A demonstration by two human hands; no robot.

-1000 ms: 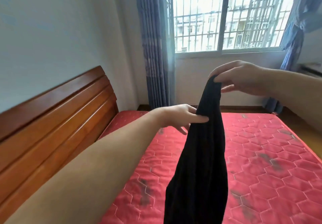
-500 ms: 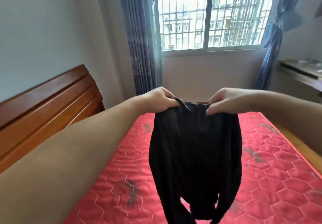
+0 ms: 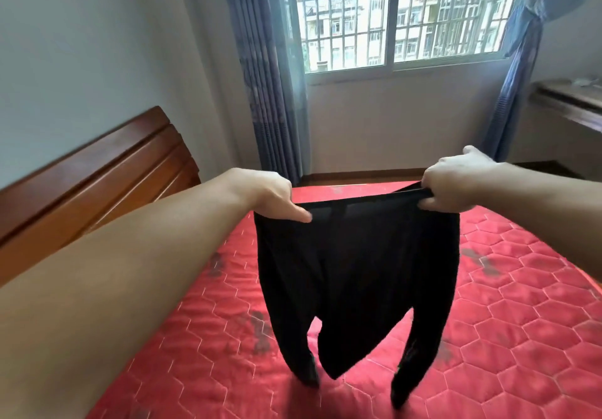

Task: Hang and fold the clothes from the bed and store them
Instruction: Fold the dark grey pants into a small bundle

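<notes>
A person's two bare arms are reaching in from the lower left and right edges of the frame, holding up a pair of black trousers (image 3: 355, 275) in the centre. The left hand (image 3: 270, 195) is pinching one end of the waistband, with a finger lying along the fabric, and the right hand (image 3: 456, 184) is curling its fingers tightly around the other end, so the waistband is stretching nearly straight between them. The trousers are hanging freely above a bed (image 3: 488, 337) with a red quilted mattress, and the two legs are dangling down toward it; whether the cuffs are touching the mattress is hard to tell. A wooden headboard (image 3: 97, 184) is sitting at the left of the frame, and a barred window (image 3: 397, 18) with blue curtains (image 3: 260, 70) is filling the top centre. The fabric is looking thin, soft and light, drooping with no stiffness, so it is likely to sag and swing unless both corners are held. The waistband seems the firmest edge and the best place to hold for folding or hanging.
</notes>
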